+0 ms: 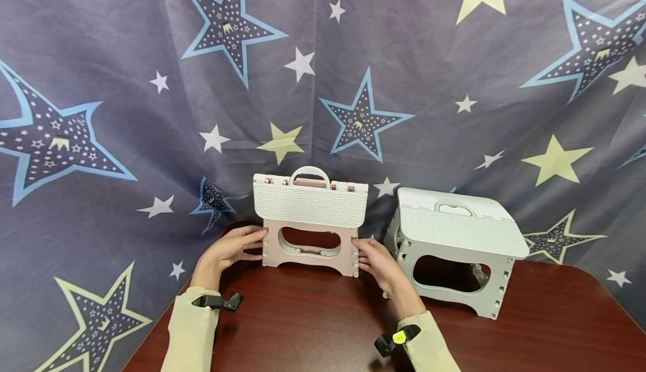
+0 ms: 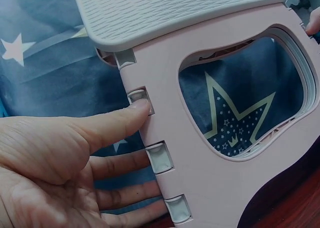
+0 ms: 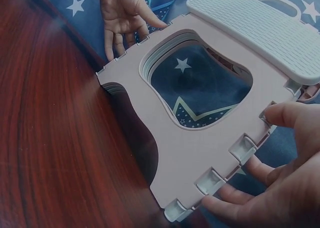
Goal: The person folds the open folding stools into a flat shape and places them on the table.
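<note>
A pink and white folding stool (image 1: 310, 217) stands at the back of the table, partly folded. Its white textured seat panel (image 3: 250, 28) slopes down at the front, and the carry handle (image 1: 310, 171) sticks up along the ridge. At its left edge, my left hand (image 1: 234, 247) grips the pink leg panel (image 2: 165, 88), thumb on a hinge notch in front and fingers along the side. My right hand (image 1: 377, 261) holds the opposite edge the same way, with the thumb in front and the fingertips toward the back.
To the right, a larger pale grey-green and white folding stool (image 1: 456, 243) stands unfolded. Both stools are on a dark red wooden table (image 1: 313, 321). Close behind hangs a grey-blue curtain (image 1: 282, 91) printed with stars.
</note>
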A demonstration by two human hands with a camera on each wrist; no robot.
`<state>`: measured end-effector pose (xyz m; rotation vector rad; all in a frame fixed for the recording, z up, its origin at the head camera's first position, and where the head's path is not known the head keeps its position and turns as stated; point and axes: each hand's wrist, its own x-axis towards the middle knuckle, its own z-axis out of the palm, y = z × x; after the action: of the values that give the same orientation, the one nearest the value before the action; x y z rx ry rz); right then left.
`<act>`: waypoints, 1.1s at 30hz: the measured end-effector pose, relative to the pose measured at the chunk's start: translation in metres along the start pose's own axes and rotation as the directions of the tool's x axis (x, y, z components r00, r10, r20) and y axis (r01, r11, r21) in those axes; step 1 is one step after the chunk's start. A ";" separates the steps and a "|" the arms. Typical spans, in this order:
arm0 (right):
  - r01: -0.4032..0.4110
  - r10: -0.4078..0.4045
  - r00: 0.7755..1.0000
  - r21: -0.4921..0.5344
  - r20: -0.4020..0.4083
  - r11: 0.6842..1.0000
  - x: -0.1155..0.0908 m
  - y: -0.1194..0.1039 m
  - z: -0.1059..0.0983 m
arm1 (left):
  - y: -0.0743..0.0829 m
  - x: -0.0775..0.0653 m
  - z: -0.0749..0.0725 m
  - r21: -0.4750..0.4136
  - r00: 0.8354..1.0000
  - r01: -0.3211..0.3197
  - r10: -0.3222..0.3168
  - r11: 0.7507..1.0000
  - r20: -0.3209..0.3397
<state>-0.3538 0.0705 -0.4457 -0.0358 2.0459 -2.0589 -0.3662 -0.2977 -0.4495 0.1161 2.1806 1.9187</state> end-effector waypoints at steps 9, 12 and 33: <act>-0.003 0.003 1.000 -0.002 0.000 1.000 0.000 0.001 0.000 | -0.001 0.000 0.001 -0.011 1.000 -0.012 0.011 1.000 -0.015; 0.004 -0.004 1.000 -0.005 0.005 1.000 -0.001 0.001 -0.001 | 0.001 0.000 0.002 -0.009 1.000 -0.016 0.016 1.000 -0.007; 0.061 -0.061 0.998 0.000 0.017 0.998 -0.001 0.000 0.000 | 0.008 0.000 0.003 -0.019 1.000 -0.022 0.022 1.000 0.016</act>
<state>-0.3525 0.0703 -0.4458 -0.1164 2.0602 -2.0862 -0.3660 -0.2934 -0.4425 0.1524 2.1599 1.9423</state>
